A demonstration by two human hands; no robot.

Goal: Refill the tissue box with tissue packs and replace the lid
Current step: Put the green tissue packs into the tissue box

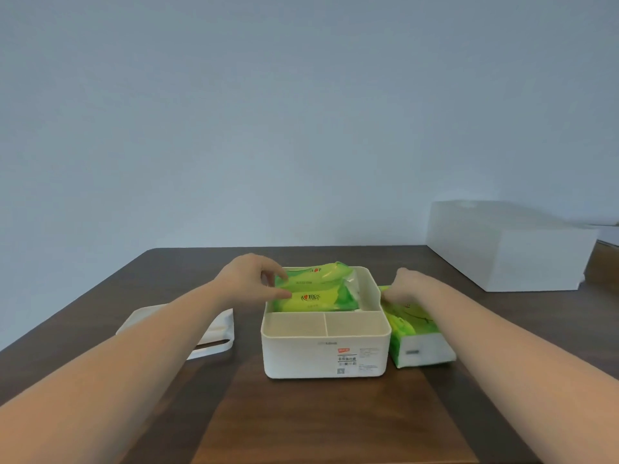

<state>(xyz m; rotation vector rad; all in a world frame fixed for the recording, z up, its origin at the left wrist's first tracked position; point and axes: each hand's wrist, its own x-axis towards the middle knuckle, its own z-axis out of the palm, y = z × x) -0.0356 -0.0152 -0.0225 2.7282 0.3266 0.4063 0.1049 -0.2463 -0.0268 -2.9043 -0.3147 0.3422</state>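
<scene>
**Packs going in, lid off**

Box [326, 343] mid-tabletop [321, 416], two green packs [315, 289] in its far compartment. Left hand [249, 277] pinches their left end. Right hand [410, 284] rests on spare pack [413, 329] just right of box, long axis toward camera; fingers hidden, grip cannot tell. Lid [214, 336] lies left, nearer left hand.

tissue pack [315, 298] "心相印", box label [348, 360] illegible
</scene>
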